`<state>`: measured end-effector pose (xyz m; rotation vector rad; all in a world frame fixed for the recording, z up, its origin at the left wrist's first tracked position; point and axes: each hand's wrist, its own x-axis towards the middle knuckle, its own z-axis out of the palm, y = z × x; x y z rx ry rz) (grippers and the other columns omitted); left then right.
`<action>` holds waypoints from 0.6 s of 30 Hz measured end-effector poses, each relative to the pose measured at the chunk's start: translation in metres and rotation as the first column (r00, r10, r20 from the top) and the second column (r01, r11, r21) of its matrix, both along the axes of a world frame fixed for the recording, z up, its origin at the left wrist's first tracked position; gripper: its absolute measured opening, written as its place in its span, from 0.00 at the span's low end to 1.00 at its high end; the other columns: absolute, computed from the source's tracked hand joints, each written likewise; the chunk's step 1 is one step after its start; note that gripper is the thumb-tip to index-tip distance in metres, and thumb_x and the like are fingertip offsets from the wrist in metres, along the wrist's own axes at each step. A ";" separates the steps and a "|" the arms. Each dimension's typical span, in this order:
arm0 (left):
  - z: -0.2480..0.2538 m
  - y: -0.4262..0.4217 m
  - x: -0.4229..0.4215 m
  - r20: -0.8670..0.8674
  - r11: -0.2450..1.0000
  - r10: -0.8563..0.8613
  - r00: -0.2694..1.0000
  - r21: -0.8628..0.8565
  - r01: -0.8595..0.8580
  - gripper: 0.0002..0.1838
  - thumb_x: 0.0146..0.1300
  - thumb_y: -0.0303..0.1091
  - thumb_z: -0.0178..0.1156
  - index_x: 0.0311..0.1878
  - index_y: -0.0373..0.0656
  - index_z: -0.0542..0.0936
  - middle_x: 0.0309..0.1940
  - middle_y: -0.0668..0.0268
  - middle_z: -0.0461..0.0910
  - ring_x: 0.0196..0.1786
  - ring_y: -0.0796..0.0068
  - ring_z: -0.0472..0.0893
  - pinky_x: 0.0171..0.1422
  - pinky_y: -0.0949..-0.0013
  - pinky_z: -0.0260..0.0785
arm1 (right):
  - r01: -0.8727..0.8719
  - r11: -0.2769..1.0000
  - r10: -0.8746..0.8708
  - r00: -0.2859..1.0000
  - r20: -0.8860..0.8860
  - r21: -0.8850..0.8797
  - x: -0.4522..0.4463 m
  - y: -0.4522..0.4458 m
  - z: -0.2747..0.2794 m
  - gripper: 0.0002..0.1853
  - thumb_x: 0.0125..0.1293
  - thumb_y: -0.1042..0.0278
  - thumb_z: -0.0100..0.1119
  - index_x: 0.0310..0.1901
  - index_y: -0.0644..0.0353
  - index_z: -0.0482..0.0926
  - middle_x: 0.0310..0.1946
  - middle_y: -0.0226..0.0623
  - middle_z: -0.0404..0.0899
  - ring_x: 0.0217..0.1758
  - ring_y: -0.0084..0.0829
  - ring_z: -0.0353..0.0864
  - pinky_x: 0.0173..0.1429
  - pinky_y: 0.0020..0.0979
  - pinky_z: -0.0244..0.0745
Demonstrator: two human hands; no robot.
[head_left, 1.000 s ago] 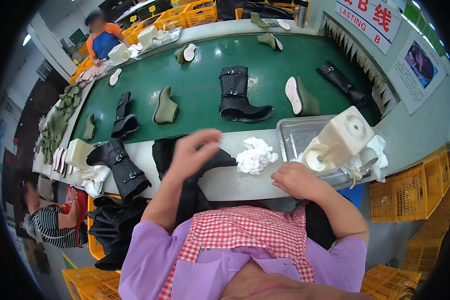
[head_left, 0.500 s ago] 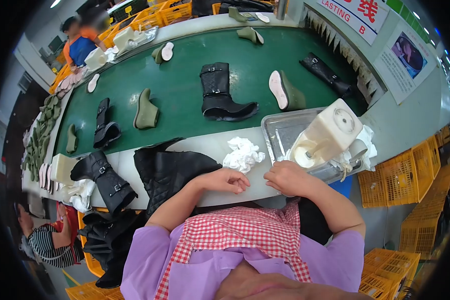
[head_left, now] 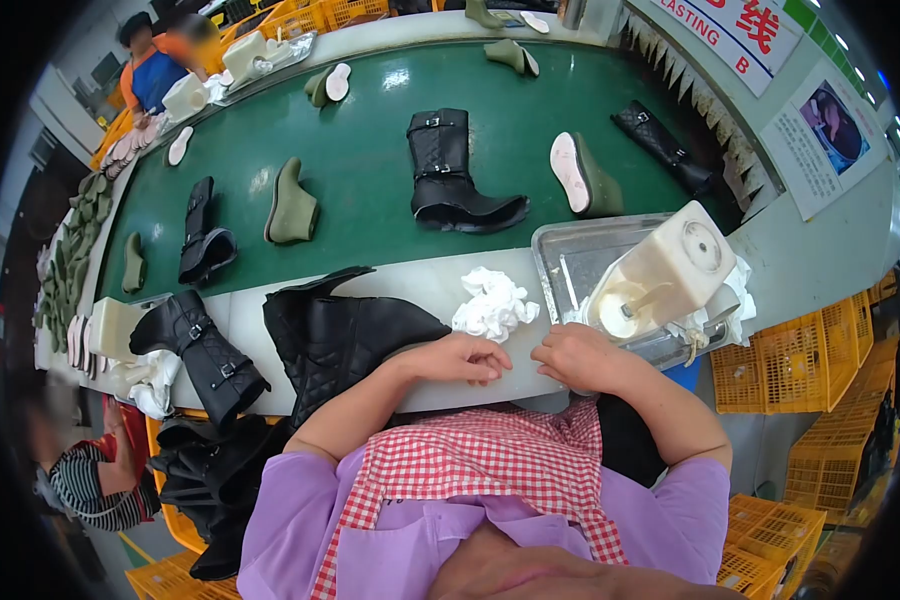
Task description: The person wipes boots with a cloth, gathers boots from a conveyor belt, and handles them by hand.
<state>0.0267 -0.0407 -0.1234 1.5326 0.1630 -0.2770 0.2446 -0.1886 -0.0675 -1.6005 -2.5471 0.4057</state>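
My left hand (head_left: 462, 358) rests over the white table edge, fingers loosely bent and slightly apart, holding nothing. Beside it, to the right, my right hand (head_left: 576, 356) lies with relaxed, curled fingers and no visible object in them; its fingertips partly face down. A crumpled white cloth (head_left: 494, 303) lies just beyond both hands, touching neither. By my left forearm is a black quilted boot (head_left: 335, 335) on its side. The metal tray (head_left: 560, 245) near my right hand holds a cream-coloured plastic container (head_left: 670, 255), cut open and tilted, with white stuff inside.
The green belt (head_left: 370, 220) carries black boots (head_left: 450, 170) and olive wedge shoe lasts (head_left: 292, 205). Another black boot (head_left: 202, 350) lies on the left ledge. Yellow crates (head_left: 785, 350) stand at right. Two people (head_left: 150, 75) are at far left, one (head_left: 95, 480) nearer.
The view has tilted slightly, so everything on the belt and ledge sits a little differently in frame. Both my hands stay in nearly the same place. The people at left have shifted slightly.
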 end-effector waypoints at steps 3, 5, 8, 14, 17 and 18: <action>-0.001 0.001 0.000 -0.005 1.000 0.008 1.000 0.022 -0.008 0.15 0.67 0.28 0.56 0.57 0.41 0.77 0.42 0.65 0.81 0.43 0.80 0.80 0.47 0.74 0.75 | 0.004 1.000 -0.004 1.000 0.006 -0.006 -0.002 0.001 0.001 0.08 0.57 0.64 0.63 0.31 0.59 0.78 0.28 0.38 0.79 0.39 0.40 0.80 0.46 0.39 0.75; -0.002 0.000 0.000 -0.007 1.000 0.006 1.000 0.008 -0.006 0.15 0.67 0.28 0.55 0.56 0.41 0.77 0.42 0.65 0.81 0.43 0.79 0.80 0.47 0.74 0.75 | 0.017 1.000 -0.017 1.000 -0.004 -0.009 -0.003 -0.002 0.000 0.08 0.57 0.65 0.63 0.31 0.59 0.78 0.28 0.39 0.79 0.39 0.40 0.80 0.46 0.39 0.75; 0.006 0.000 0.000 0.002 0.999 0.033 0.999 0.002 -0.033 0.15 0.66 0.28 0.55 0.55 0.40 0.78 0.40 0.67 0.81 0.39 0.81 0.79 0.45 0.75 0.74 | 0.026 1.000 -0.026 0.999 -0.018 -0.002 -0.002 -0.001 -0.002 0.08 0.55 0.65 0.64 0.30 0.59 0.77 0.27 0.38 0.79 0.38 0.40 0.79 0.45 0.39 0.75; 0.002 -0.002 0.000 -0.015 0.993 0.090 0.996 -0.078 -0.091 0.14 0.67 0.31 0.58 0.54 0.39 0.79 0.36 0.67 0.80 0.37 0.82 0.78 0.44 0.75 0.73 | 0.088 0.995 -0.090 0.995 -0.031 -0.048 -0.004 -0.005 0.007 0.07 0.55 0.66 0.64 0.30 0.58 0.76 0.27 0.37 0.77 0.38 0.39 0.79 0.43 0.38 0.74; 0.008 0.000 0.001 -0.072 0.989 0.087 0.994 -0.110 -0.095 0.15 0.66 0.28 0.59 0.55 0.38 0.78 0.42 0.65 0.80 0.42 0.80 0.79 0.46 0.75 0.74 | 0.077 0.996 -0.078 0.997 -0.017 -0.039 -0.002 -0.005 0.005 0.07 0.55 0.67 0.64 0.31 0.58 0.76 0.27 0.35 0.76 0.38 0.37 0.77 0.43 0.36 0.73; 0.010 0.001 0.002 -0.077 0.993 0.073 0.994 -0.082 -0.080 0.15 0.65 0.27 0.59 0.55 0.38 0.78 0.42 0.65 0.80 0.42 0.80 0.79 0.46 0.75 0.73 | 0.080 0.996 -0.081 0.996 -0.027 -0.034 -0.001 -0.004 0.006 0.07 0.55 0.68 0.64 0.31 0.58 0.75 0.27 0.34 0.75 0.38 0.36 0.77 0.42 0.36 0.73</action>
